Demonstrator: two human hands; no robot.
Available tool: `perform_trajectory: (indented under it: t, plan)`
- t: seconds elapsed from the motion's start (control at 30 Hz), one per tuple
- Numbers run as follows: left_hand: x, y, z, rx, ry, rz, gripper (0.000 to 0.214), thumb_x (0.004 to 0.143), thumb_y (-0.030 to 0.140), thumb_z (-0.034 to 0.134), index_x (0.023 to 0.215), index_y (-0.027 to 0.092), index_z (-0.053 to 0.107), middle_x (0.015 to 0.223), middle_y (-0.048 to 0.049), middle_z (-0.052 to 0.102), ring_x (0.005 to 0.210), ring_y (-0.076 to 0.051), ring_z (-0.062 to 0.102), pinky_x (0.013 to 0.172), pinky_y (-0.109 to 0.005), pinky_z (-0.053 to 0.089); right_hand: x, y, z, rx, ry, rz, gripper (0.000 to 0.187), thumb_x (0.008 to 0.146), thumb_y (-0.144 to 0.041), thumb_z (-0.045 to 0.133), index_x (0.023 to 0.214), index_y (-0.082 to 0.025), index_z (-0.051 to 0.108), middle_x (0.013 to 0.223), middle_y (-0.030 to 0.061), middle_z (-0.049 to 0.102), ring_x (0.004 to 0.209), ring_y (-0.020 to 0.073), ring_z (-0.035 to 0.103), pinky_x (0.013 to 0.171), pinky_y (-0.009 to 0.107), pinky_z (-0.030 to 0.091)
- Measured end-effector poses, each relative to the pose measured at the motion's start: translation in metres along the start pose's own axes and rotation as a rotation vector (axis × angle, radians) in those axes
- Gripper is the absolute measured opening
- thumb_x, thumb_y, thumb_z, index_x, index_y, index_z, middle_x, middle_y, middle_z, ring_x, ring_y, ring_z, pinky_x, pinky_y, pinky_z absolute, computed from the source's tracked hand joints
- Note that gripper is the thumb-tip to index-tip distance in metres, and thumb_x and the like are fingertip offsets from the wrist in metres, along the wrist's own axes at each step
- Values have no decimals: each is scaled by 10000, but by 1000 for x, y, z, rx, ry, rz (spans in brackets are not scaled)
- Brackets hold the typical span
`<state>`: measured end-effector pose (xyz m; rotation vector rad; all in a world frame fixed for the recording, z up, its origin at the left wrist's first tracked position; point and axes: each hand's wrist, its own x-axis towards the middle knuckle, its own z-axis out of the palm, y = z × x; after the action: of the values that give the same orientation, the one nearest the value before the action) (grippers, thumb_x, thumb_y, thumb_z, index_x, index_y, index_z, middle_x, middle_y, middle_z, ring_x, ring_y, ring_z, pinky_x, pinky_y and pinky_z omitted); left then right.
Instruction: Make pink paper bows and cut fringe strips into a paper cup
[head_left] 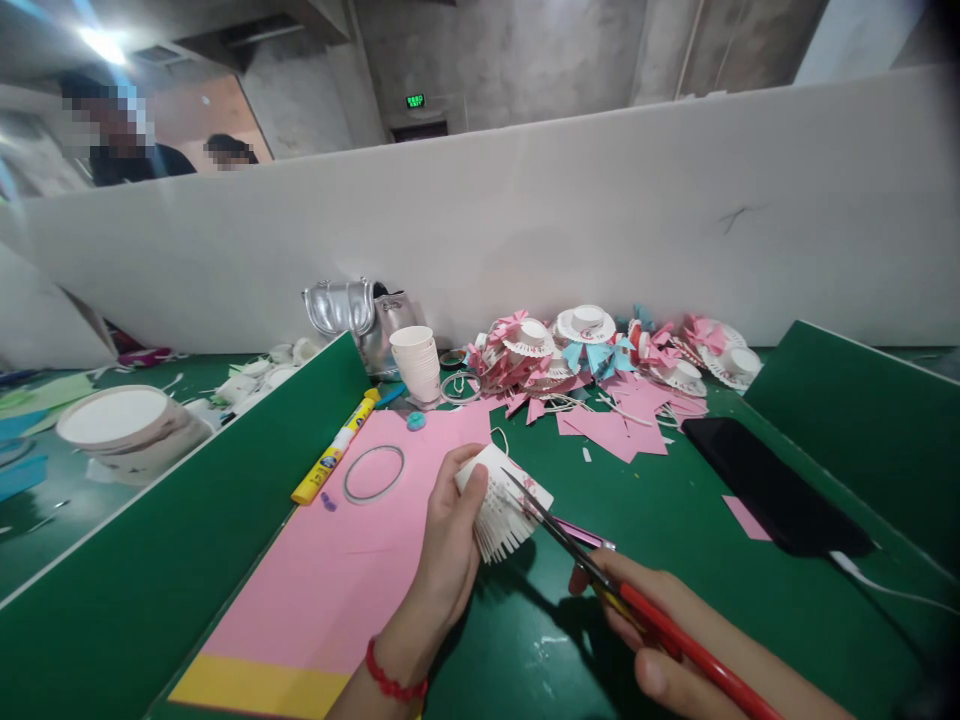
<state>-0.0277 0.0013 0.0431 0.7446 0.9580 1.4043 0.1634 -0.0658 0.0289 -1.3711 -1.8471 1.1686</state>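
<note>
My left hand (pixel 451 530) grips a white paper cup (pixel 501 496) with a printed pattern. Part of its wall is cut into narrow strips that fan out toward me. In my right hand (pixel 660 610) is a pair of scissors (pixel 675 640) with red handles; the dark blades lie against the cup's right side, slightly apart as far as I can tell. Behind the blades a pink slim tool (pixel 581 532) rests on the green table. A thin white string (pixel 501 436) shows just behind the cup.
Pink paper sheets (pixel 300 590) lie left with a metal ring (pixel 375 474) and a yellow glue tube (pixel 334 452). Behind stand stacked paper cups (pixel 416 365), a silver bag (pixel 345 308) and a pile of cup-and-paper crafts (pixel 532 345). A black phone (pixel 772 485) lies right, between green dividers (pixel 870 430).
</note>
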Motion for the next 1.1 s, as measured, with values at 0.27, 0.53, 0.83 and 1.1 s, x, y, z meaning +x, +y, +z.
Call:
perform_trajectory:
  t: [0.27,0.53,0.83,1.1]
  plan:
    - [0,3,1,-1,30,3,271,667,292,665,895,196,555,819,-4,609,780,-159,588,690,-236,438,-2,6,2,80,17,33,713,692,-740,374,1198,-263,536,1027,84,672,902,278,636,723,294,529]
    - [3,4,-1,10,34,5,291,619,292,697,860,196,563,728,15,589,660,-141,566,606,-230,429,-6,10,-1,73,65,56,499,752,-510,550,1184,-261,568,1171,52,618,1040,305,573,857,336,480]
    - [3,1,-5,131,26,45,271,633,315,681,856,210,569,640,39,518,586,-118,502,549,-210,398,-7,11,-3,-5,119,56,449,763,-484,557,1161,-278,587,1144,39,637,1059,302,560,880,314,464]
    - [2,-3,-7,166,-27,39,251,643,329,675,852,215,595,697,22,574,613,-118,522,574,-208,404,-2,13,-3,-34,130,28,408,785,-496,518,1107,-268,626,1075,50,669,994,277,606,844,316,492]
